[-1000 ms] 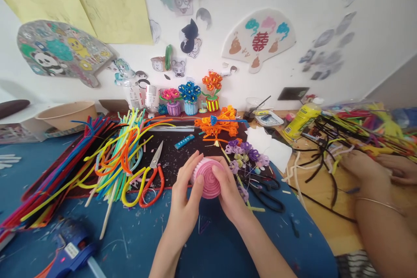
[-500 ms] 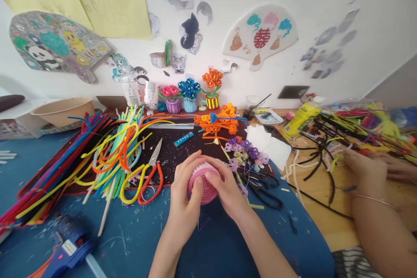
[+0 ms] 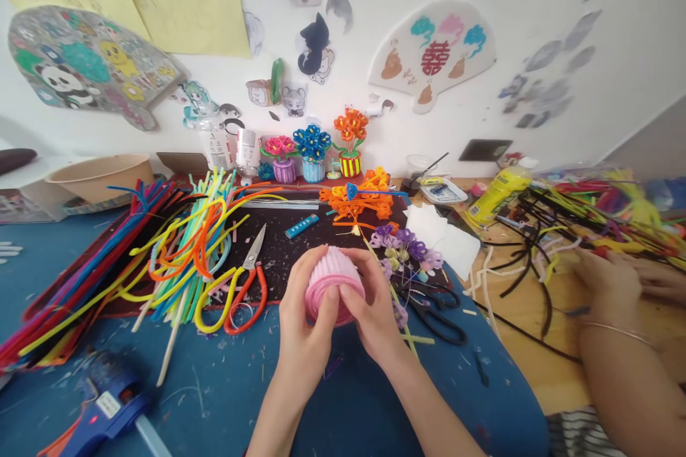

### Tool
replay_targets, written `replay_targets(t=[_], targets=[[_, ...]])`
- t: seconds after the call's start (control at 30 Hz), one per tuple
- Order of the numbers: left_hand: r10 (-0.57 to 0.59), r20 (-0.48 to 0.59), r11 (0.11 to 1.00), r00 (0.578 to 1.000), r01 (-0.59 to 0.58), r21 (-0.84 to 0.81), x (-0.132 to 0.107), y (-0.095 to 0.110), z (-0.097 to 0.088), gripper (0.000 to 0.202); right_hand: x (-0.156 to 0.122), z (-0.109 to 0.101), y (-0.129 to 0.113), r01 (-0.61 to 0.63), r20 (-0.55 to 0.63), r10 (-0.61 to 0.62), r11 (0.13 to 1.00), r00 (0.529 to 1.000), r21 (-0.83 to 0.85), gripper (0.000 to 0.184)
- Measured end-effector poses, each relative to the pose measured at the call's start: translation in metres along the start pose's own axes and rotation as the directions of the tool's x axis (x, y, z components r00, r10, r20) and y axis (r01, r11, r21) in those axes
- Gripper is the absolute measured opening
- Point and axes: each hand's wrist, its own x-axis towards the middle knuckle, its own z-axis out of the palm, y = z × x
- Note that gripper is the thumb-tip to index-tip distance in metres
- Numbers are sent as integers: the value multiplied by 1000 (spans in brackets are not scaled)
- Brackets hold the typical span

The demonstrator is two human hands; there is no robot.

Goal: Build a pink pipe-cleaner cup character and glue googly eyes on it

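Observation:
Between my two hands is a small pink pot (image 3: 333, 273) made of pipe cleaners, with pale ribbed sides and a darker pink coiled face tilted toward me. My left hand (image 3: 306, 314) wraps its left side, thumb on the coil. From the right, my right hand (image 3: 376, 307) grips it the same way, both thumbs close together. Scissors (image 3: 247, 278) with one yellow and one red handle lie left of my hands. Purple pipe-cleaner flowers (image 3: 407, 246) rest to the right, partly over black-handled scissors (image 3: 436, 314).
Bundled pipe cleaners (image 3: 193, 250) spread on the left, above a blue glue gun (image 3: 110, 407). Orange pipe-cleaner flowers (image 3: 364, 196) and three finished flower pots (image 3: 314, 170) stand farther back. At right, another person's hand (image 3: 605, 278) is among black pipe cleaners, near a yellow bottle (image 3: 498, 193).
The pink pot has been tipped in my hands, so more of its ribbed side shows and less of the coiled face. Both hands still hold it.

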Motion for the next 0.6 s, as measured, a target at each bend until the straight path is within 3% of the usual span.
replay_targets(t=[0.47,0.6], targets=[[45,-30,999,999,-44,28,2,3,-3,34,-1,2,2,-34,28,32,994,999,102,31],[58,-34,998,998,-56,40,2,2,0,34,-2,2,3,-12,6,11,999,1000,41,28]])
